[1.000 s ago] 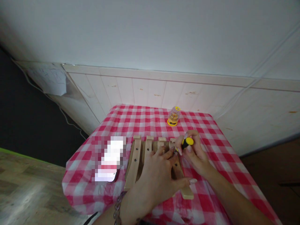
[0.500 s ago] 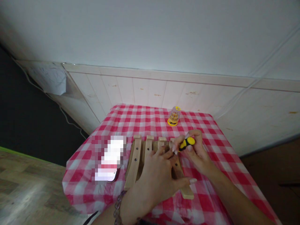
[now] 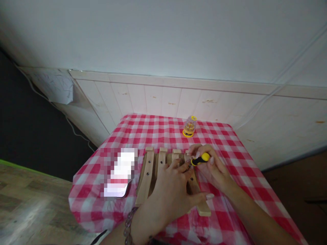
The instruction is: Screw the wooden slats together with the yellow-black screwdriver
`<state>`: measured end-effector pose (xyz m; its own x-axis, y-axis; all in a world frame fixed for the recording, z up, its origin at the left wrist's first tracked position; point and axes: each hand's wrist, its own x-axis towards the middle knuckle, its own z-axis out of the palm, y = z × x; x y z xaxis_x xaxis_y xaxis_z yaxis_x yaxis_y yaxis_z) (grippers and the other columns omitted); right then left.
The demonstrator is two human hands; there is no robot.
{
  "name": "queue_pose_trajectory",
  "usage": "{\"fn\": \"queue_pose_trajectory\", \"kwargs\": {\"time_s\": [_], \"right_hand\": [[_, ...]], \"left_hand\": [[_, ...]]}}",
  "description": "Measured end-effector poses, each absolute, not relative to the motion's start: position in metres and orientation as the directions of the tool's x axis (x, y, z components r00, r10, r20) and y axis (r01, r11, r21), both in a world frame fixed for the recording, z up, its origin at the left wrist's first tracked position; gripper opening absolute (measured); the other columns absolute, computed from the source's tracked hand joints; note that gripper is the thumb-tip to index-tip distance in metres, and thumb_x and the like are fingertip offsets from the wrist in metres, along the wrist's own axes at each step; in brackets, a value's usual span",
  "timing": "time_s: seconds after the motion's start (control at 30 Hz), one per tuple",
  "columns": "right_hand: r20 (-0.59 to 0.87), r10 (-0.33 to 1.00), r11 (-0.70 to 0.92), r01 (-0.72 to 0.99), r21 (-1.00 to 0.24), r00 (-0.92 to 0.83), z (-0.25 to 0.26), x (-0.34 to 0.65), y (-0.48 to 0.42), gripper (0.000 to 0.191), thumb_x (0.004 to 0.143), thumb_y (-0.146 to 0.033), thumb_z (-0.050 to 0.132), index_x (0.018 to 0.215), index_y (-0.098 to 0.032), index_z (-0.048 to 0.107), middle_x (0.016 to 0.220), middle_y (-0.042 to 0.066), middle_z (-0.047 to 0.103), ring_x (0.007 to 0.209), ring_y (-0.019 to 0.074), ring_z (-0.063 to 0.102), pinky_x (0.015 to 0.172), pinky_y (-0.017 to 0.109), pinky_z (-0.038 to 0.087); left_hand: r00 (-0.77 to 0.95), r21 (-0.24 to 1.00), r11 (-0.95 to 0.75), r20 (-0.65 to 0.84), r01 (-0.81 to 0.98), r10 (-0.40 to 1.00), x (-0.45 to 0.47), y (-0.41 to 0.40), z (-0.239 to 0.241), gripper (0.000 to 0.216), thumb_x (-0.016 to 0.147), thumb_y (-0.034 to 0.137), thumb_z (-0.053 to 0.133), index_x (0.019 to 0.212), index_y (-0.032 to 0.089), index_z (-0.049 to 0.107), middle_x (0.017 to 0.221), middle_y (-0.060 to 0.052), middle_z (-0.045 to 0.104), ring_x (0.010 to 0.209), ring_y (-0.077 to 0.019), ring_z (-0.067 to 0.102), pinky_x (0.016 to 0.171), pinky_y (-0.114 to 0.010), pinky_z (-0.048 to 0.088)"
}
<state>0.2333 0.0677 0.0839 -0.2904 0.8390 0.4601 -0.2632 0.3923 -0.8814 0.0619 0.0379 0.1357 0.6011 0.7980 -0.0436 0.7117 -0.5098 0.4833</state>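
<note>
My left hand (image 3: pixel 170 190) lies spread over a wooden piece made of several pale slats (image 3: pixel 143 187) with dark screws, on a brownish backing. Its fingertips press near the upper right slat and its thumb reaches across the lower end of that slat. In my right hand (image 3: pixel 213 168) is a small yellow and black screwdriver (image 3: pixel 201 159), its fingers curled round the handle. The tool tilts down to the left, its tip close to my left fingertips at the right slat. Whether the tip sits in a screw head I cannot tell.
A clear, yellow-based case of screwdriver bits (image 3: pixel 189 127) stands behind the wooden piece. To the left lies a phone (image 3: pixel 124 192) with a lit, blurred screen. A red-and-white checked cloth (image 3: pixel 158 131) covers the table, which meets a panelled wall (image 3: pixel 153 98).
My right hand has shifted its grip on the screwdriver, and the handle has moved slightly left and down. My left hand has stayed in place.
</note>
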Motion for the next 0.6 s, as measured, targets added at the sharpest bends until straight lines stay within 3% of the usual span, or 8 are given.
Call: {"fn": "queue_pose_trajectory", "kwargs": {"time_s": [0.07,0.2,0.3,0.4,0.5,0.6], "right_hand": [[0.459,0.819,0.384,-0.265,-0.885,-0.345,0.0842,0.2351,0.0666,0.018,0.100,-0.049,0.056,0.108,-0.034,0.058,0.106,0.003,0.066,0.089,0.0190,0.062,0.084,0.039,0.051],[0.464,0.826,0.365,-0.324,-0.873,-0.320,0.0840,0.2328,0.0659,0.014,0.099,-0.042,0.062,0.106,-0.036,0.052,0.078,-0.005,0.059,0.066,0.0151,0.051,0.065,0.030,0.046],[0.407,0.881,0.313,-0.350,-0.883,-0.240,0.0857,0.2285,0.0659,0.025,0.096,-0.055,0.060,0.104,-0.032,0.057,0.069,-0.005,0.051,0.061,0.0157,0.043,0.063,0.030,0.043],[0.306,0.918,0.194,-0.387,-0.902,-0.252,0.0894,0.2259,0.0664,0.046,0.096,-0.067,0.047,0.108,-0.026,0.065,0.068,-0.003,0.049,0.060,0.0168,0.042,0.065,0.033,0.044],[0.288,0.917,0.165,-0.395,-0.904,-0.277,0.0895,0.2273,0.0682,0.038,0.098,-0.061,0.050,0.099,-0.027,0.066,0.071,-0.001,0.051,0.065,0.0178,0.046,0.066,0.033,0.045],[0.379,0.880,0.279,-0.334,-0.900,-0.286,0.0861,0.2323,0.0702,0.027,0.098,-0.054,0.056,0.098,-0.029,0.064,0.085,0.001,0.056,0.077,0.0187,0.052,0.073,0.034,0.047]], "left_hand": [[0.597,0.487,-0.500,-0.055,0.716,0.801,0.0615,0.0374,0.1371,0.057,0.090,0.062,0.068,0.127,0.018,0.071,0.139,-0.008,0.067,0.137,-0.0372,0.051,0.112,-0.054,0.045],[0.601,0.489,-0.506,-0.048,0.711,0.798,0.0620,0.0376,0.1332,0.055,0.091,0.062,0.065,0.126,0.019,0.071,0.141,-0.007,0.065,0.136,-0.0372,0.052,0.109,-0.055,0.047],[0.599,0.484,-0.513,-0.028,0.709,0.801,0.0623,0.0383,0.1288,0.057,0.090,0.065,0.065,0.123,0.019,0.072,0.141,-0.008,0.066,0.137,-0.0373,0.051,0.112,-0.055,0.044],[0.599,0.480,-0.516,-0.025,0.710,0.801,0.0621,0.0382,0.1284,0.062,0.089,0.067,0.066,0.126,0.018,0.071,0.143,-0.008,0.064,0.138,-0.0369,0.050,0.114,-0.055,0.043],[0.597,0.478,-0.508,-0.042,0.716,0.801,0.0620,0.0372,0.1316,0.061,0.089,0.065,0.066,0.127,0.017,0.071,0.143,-0.008,0.064,0.137,-0.0364,0.051,0.114,-0.054,0.043],[0.598,0.478,-0.507,-0.049,0.717,0.800,0.0621,0.0367,0.1341,0.058,0.090,0.062,0.067,0.127,0.018,0.071,0.137,-0.008,0.068,0.137,-0.0375,0.051,0.113,-0.055,0.044]]}}
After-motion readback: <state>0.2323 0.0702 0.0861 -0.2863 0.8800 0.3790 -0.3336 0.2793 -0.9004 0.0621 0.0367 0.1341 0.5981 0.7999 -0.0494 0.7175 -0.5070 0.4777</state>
